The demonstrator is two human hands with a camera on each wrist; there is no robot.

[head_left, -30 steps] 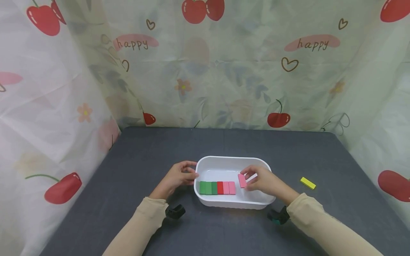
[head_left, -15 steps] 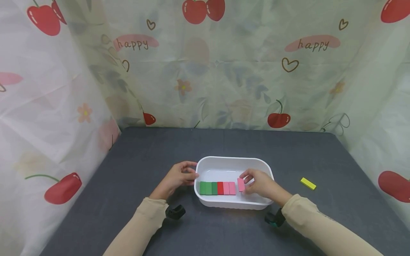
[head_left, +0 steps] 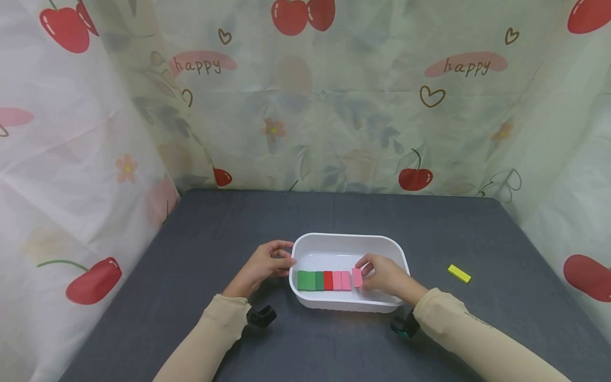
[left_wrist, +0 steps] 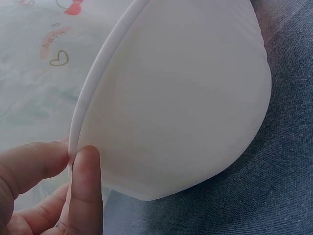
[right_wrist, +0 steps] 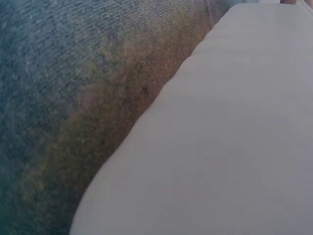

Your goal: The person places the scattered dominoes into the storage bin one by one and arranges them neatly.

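A white plastic tub (head_left: pixel 334 306) stands on the dark table. Inside it, along the near side, lies a row of small rectangular blocks: green ones (head_left: pixel 311 281), a red one (head_left: pixel 328 280) and two pink ones (head_left: pixel 341 280). My right hand (head_left: pixel 384 276) reaches over the right end and pinches another pink block (head_left: pixel 357 277), just right of the row with a narrow gap between. At the tub's left end my left hand (head_left: pixel 261 263) pinches the rim; the left wrist view shows its thumb and finger on either side of the edge (left_wrist: pixel 90 93). The tub's outer wall (right_wrist: pixel 210 147) fills much of the right wrist view.
On the table to the right of the tub lies a yellow block (head_left: pixel 459 274). A printed curtain (head_left: pixel 305 106) hangs behind the table (head_left: pixel 238 217) and down both sides.
My right hand has drawn the pink block left and slightly nearer, closer to the end of the row. The left hand stays at the rim.
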